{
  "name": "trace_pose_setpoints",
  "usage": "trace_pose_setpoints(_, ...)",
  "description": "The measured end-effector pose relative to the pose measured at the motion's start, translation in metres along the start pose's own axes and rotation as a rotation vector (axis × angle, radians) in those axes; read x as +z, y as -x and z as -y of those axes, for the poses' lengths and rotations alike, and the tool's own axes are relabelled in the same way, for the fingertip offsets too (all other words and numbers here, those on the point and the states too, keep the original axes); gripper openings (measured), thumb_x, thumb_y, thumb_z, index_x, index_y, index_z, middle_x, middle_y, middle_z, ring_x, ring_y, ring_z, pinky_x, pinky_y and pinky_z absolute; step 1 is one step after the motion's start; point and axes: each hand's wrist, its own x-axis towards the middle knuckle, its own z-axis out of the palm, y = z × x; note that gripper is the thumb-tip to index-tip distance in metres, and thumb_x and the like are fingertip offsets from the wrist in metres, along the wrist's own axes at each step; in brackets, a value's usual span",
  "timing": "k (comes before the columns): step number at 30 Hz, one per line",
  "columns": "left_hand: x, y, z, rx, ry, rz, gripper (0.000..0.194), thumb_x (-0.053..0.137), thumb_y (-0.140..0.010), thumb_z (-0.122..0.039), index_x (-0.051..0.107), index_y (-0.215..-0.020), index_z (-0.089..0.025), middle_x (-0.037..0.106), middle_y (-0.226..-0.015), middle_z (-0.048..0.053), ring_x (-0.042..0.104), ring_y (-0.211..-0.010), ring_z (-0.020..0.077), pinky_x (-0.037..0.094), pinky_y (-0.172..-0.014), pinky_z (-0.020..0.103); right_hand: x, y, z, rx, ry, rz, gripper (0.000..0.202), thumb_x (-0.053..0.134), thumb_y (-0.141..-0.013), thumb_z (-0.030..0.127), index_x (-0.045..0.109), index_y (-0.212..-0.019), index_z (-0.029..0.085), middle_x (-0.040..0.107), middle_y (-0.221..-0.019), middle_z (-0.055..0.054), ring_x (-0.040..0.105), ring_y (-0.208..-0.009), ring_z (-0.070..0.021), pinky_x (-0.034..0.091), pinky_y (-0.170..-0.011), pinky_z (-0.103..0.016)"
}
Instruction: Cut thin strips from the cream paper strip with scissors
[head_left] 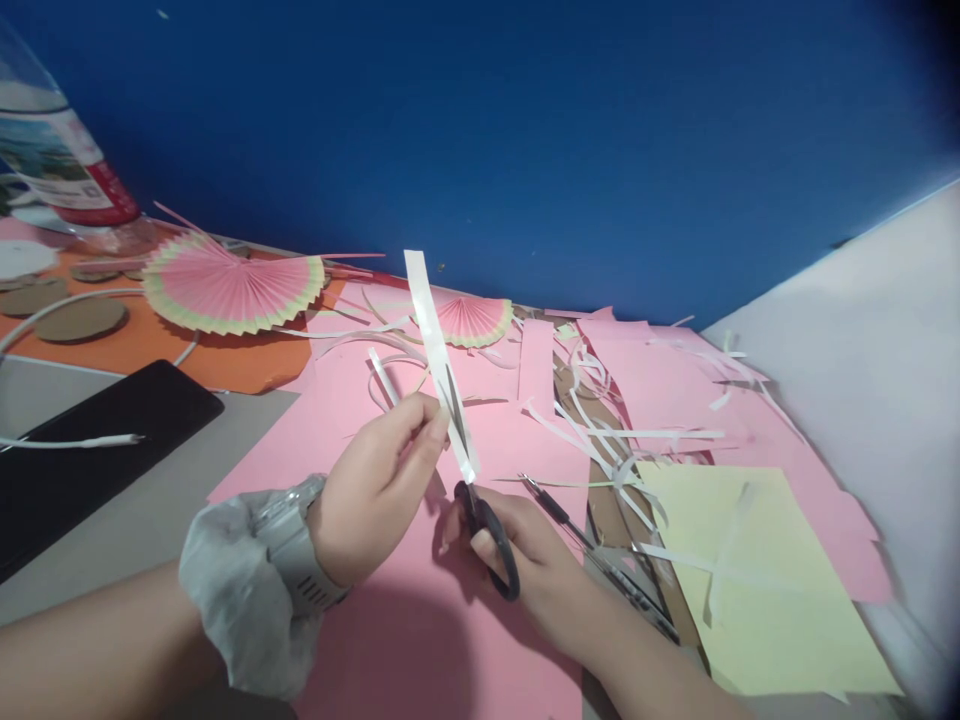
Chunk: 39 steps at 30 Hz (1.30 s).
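My left hand (386, 480) pinches a narrow white paper strip (426, 310) that stands up in front of me. Black-handled scissors (491, 540) are in my right hand (525, 570), fingers wrapped round the handles. Their blades point up along the strip, with its lower end lying across them. Beneath both hands is a large pink paper sheet (390, 650). A watch and a grey scrunchie are on my left wrist. Behind the strip rests a folded pink fan with a yellow-green edge (476, 318).
A larger pleated fan (236, 285) lies on orange paper (262, 372) at the back left, near a bottle (67, 150). A black phone (112, 440) is at left. Pens (551, 503), paper scraps and a yellow sheet (772, 600) lie at right. A blue panel (480, 130) stands behind.
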Motion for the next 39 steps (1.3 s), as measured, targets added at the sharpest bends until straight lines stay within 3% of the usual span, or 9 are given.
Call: trace_pose_setpoints(39, -0.0024, 0.0011, -0.0033, 0.028, 0.018, 0.002, 0.024, 0.034, -0.092, -0.026, 0.039, -0.070, -0.020, 0.039, -0.056, -0.007, 0.043, -0.046, 0.0060, 0.035, -0.047, 0.019, -0.0016, 0.0018, 0.0059, 0.005, 0.173, -0.020, 0.047, 0.045, -0.082, 0.060, 0.054, -0.075, 0.014, 0.049, -0.066, -0.002, 0.046, -0.060, -0.0141, 0.039, -0.056, -0.025)
